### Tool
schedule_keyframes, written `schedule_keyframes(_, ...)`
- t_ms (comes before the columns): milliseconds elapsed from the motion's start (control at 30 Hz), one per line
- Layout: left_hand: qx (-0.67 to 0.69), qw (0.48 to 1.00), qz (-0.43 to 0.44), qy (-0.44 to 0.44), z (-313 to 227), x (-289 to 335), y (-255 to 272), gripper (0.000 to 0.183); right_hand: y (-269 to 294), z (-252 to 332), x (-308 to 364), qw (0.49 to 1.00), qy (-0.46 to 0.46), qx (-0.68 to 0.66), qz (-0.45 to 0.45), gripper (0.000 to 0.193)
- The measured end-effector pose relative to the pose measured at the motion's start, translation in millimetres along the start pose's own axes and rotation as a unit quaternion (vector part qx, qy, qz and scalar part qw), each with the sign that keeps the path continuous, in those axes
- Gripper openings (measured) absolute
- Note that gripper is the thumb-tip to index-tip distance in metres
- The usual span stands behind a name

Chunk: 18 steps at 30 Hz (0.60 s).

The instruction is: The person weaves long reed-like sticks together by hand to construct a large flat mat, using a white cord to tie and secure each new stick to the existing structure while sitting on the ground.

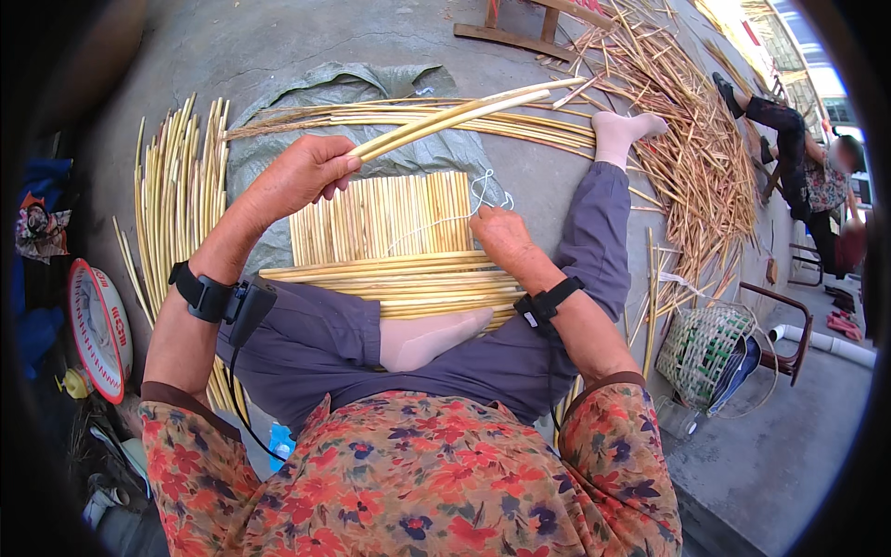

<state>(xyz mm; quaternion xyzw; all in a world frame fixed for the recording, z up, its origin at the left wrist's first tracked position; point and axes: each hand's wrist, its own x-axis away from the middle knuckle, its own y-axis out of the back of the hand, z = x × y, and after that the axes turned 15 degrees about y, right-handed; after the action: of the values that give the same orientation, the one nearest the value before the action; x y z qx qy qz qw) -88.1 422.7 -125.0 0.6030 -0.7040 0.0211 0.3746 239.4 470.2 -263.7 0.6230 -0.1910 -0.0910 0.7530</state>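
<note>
My left hand [306, 174] is closed around the lower ends of a few long yellow stalks [455, 115], which slant up to the right. Below it lies a flat panel of short stalks [380, 215] set side by side. At the panel's right edge, my right hand [506, 239] has its fingers curled together around white string [475, 212]. One strand of it runs left across the panel, and loops stand above the fingers. Nearer my body, a row of long stalks [408, 286] lies crosswise over my legs, by my folded foot. The right fingertips are partly hidden.
Green-grey sheeting [255, 176] lies under the panel. Long stalks [176, 176] are spread at left, beside a red-rimmed basin [97, 325]. A large stalk heap [687, 139] fills the upper right, near another person [817, 176]. A woven basket [701, 348] stands at right.
</note>
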Motion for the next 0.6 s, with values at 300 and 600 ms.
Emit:
schedule_keyframes(300,0.165,0.982,0.086,0.044,-5.9,30.1,-8.0,0.021,38.1,3.9,-4.0,0.999,-0.016,-0.018,-0.039,0.008)
schedule_keyframes(600,0.419,0.895,0.15,0.031,-2.2,77.6,-23.5,0.023,159.1,123.1,-30.8,0.815,0.044,-0.467,-0.341,0.013)
